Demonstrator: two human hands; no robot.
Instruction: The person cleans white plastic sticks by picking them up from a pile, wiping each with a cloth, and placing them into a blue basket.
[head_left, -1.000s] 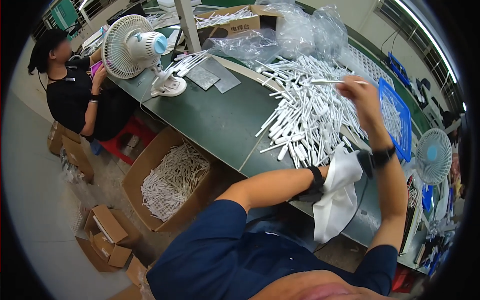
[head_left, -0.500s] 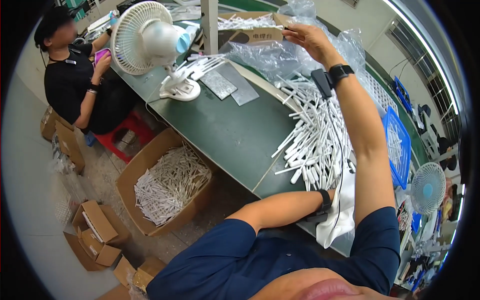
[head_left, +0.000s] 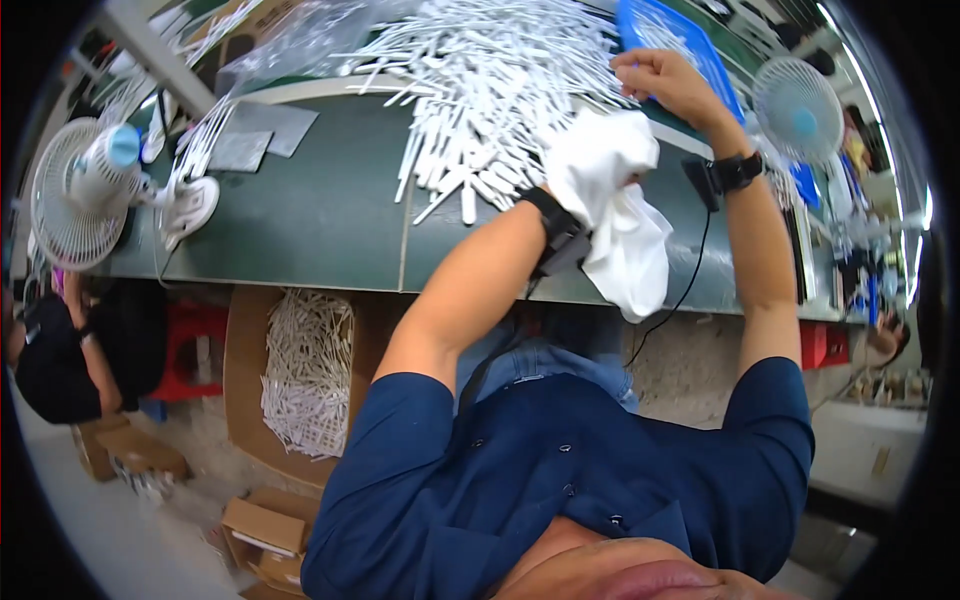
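A big heap of white plastic sticks point(head_left: 490, 90) covers the far part of the green table point(head_left: 320, 220). My left hand point(head_left: 590, 165) is bundled inside a white cloth point(head_left: 620, 230) at the heap's near edge, with a black band on its wrist. My right hand point(head_left: 665, 85) is curled into a fist at the heap's right edge, beside a blue tray point(head_left: 690, 45). I cannot make out anything inside the fist. A black watch sits on the right wrist, and a thin black cable hangs below it.
A white desk fan point(head_left: 90, 195) stands at the table's left end, and grey sheets point(head_left: 255, 135) lie near it. On the floor is a cardboard box point(head_left: 245, 340) full of white sticks. A seated co-worker point(head_left: 70, 350) is at left. A second fan point(head_left: 795, 110) stands at right.
My right hand has come back from the far rear of the table to the heap beside the blue tray. My left hand with the cloth has risen onto the table. My view has swung right.
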